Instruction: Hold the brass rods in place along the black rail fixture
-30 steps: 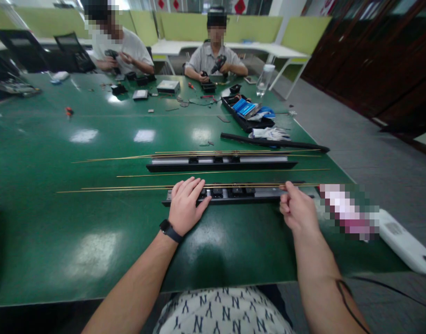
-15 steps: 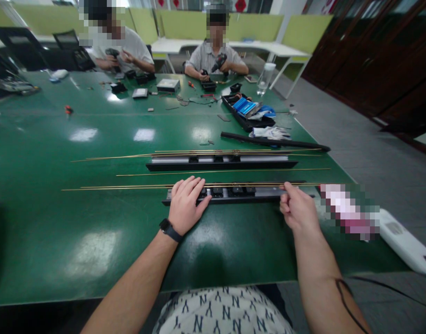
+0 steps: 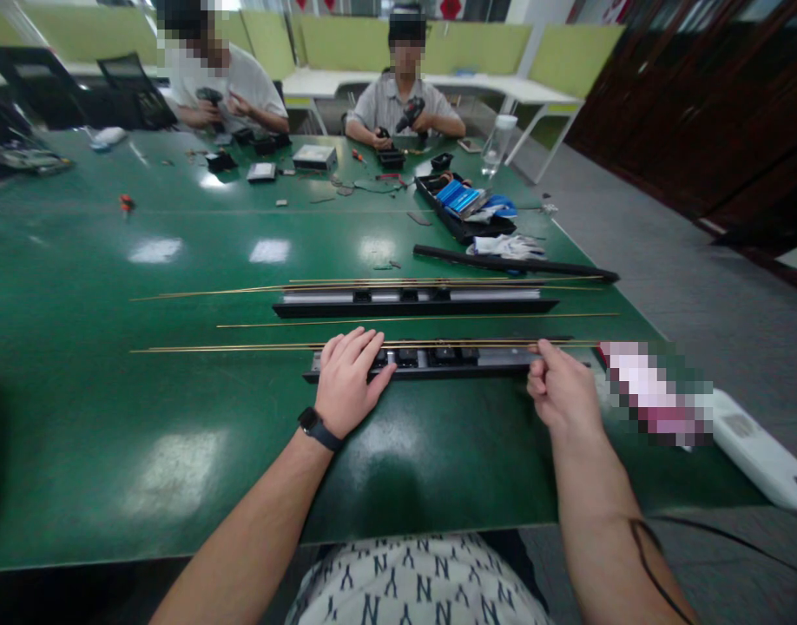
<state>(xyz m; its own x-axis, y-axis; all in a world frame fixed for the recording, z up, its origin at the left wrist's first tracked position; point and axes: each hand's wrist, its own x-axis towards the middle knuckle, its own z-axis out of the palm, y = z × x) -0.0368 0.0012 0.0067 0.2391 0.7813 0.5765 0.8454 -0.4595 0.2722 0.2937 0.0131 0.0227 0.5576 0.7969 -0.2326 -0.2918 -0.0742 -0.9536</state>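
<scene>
My left hand (image 3: 352, 375), with a watch on its wrist, lies flat over the left part of a long black and grey channel (image 3: 496, 358). Its fingers rest across thin brass-coloured rods (image 3: 229, 349) that run along the channel and stick out far to the left. Thumb and index finger of my right hand (image 3: 564, 384) pinch a rod near the channel's right end; the other fingers are curled. Several black blocks (image 3: 445, 354) sit inside the channel between my hands. Beyond it lies a single brass-coloured rod (image 3: 424, 320).
A second channel (image 3: 496, 296) with more rods lies farther back. Behind it are a black bar (image 3: 555, 266), white gloves (image 3: 506, 247) and a black tray (image 3: 473, 233). Two people holding power drills sit across the green table (image 3: 196, 486). A white device (image 3: 756, 451) lies at right.
My right hand has shifted slightly to the right, and the left end of one rod has slid right with it. My left hand has stayed in place.
</scene>
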